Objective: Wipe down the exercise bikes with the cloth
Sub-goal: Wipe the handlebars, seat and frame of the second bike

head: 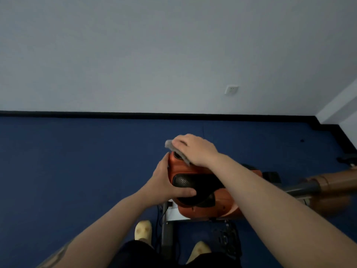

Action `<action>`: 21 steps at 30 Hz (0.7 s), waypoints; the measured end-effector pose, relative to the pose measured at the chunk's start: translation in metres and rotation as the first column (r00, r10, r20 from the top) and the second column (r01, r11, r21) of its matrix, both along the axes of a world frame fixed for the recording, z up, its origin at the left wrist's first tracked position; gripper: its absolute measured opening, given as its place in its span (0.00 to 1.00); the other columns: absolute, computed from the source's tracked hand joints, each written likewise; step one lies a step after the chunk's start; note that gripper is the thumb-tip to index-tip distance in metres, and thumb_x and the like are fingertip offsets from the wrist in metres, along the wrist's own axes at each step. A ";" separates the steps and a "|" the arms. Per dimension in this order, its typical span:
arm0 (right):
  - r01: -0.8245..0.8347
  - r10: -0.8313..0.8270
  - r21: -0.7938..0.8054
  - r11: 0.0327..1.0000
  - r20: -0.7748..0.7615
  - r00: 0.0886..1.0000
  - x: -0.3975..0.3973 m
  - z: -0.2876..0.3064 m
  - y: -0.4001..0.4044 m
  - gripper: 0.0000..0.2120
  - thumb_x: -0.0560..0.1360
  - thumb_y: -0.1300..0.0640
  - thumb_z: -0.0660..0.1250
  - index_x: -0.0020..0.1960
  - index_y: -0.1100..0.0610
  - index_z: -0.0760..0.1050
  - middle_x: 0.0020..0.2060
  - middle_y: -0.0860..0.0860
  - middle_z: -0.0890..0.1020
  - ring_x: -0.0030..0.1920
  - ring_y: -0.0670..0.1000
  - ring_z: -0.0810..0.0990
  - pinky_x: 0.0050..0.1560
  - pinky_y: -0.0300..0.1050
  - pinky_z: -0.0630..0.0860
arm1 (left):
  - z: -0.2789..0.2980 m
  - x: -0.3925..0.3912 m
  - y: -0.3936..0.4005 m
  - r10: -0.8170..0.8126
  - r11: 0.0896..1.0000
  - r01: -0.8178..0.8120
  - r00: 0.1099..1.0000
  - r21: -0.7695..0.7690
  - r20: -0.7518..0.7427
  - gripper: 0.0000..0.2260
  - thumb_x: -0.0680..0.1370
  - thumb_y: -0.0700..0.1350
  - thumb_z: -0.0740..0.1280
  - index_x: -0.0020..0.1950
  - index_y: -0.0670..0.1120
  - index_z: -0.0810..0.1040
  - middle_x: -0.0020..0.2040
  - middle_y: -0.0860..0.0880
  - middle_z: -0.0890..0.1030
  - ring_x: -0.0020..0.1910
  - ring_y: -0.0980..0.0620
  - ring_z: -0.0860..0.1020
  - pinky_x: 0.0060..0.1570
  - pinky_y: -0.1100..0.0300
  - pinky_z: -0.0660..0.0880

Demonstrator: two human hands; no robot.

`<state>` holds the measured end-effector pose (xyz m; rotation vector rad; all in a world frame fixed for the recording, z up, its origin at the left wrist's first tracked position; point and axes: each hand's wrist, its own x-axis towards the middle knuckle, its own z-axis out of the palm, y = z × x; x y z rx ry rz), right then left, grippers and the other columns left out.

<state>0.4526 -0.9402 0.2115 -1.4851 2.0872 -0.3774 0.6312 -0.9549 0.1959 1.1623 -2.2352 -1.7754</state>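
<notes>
The blue floor [67,161] fills the left side, meeting a pale wall [135,55] along a dark skirting board [96,113].

The left hand [166,180] comes in from the lower left and grips the left side of the exercise bike [202,192], an orange housing seen from above. Its thumb lies curled across a black perforated panel [195,182] on top of the housing, and the fingers wrap down the left flank.

Below it, a pale yellow slipper [143,230] stands on the floor beside a grey frame post [166,229] of the bike; a second slipper [199,250] shows further right, near a black pedal [225,236].

At the far end of the housing, the right hand [195,149] lies palm down, fingers bent over a grey cloth [176,149]. The cloth is pressed against the top front edge of the bike, and a corner of it sticks out to the left, beyond the fingertips.

On the wall above and to the right sits a white socket [231,90].

At the right edge a brown padded handlebar [328,183] runs out, blurred, and a dark piece of equipment [347,160] lies on the floor; what it is cannot be made out.
</notes>
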 end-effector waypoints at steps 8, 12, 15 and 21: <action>0.281 -0.265 0.099 0.954 -0.152 0.952 -0.003 0.002 0.028 0.26 0.81 0.38 0.40 0.69 0.45 0.67 0.63 0.53 0.77 0.60 0.58 0.76 0.49 0.53 0.68 | 0.006 0.001 -0.012 -0.169 0.975 0.164 0.985 -0.150 -0.020 0.60 0.52 0.65 0.79 0.72 0.71 0.41 0.69 0.70 0.50 0.74 0.60 0.53 0.74 0.51 0.60; 0.057 -0.083 -0.170 0.984 -0.149 0.985 0.027 0.002 0.025 0.20 0.81 0.40 0.51 0.72 0.38 0.64 0.72 0.42 0.68 0.71 0.50 0.66 0.61 0.56 0.65 | 0.007 -0.001 -0.024 -0.228 0.960 0.216 0.973 -0.176 -0.049 0.58 0.54 0.65 0.79 0.75 0.65 0.47 0.70 0.65 0.58 0.72 0.62 0.58 0.74 0.49 0.63; 0.252 -0.252 -0.041 0.967 0.001 0.968 0.003 0.003 0.034 0.20 0.80 0.37 0.51 0.69 0.38 0.70 0.68 0.41 0.73 0.67 0.48 0.71 0.54 0.49 0.68 | 0.010 0.007 -0.038 -0.307 0.947 0.293 0.945 -0.129 -0.108 0.48 0.58 0.64 0.80 0.65 0.79 0.50 0.63 0.80 0.56 0.70 0.70 0.57 0.71 0.52 0.67; 0.473 -0.506 -0.182 0.862 -0.342 0.792 0.028 -0.005 0.054 0.21 0.80 0.40 0.46 0.63 0.42 0.74 0.60 0.44 0.79 0.59 0.51 0.76 0.57 0.52 0.67 | 0.017 -0.001 -0.075 -0.389 0.901 0.342 0.909 -0.268 -0.150 0.21 0.75 0.61 0.63 0.68 0.68 0.62 0.68 0.71 0.63 0.68 0.74 0.58 0.69 0.67 0.58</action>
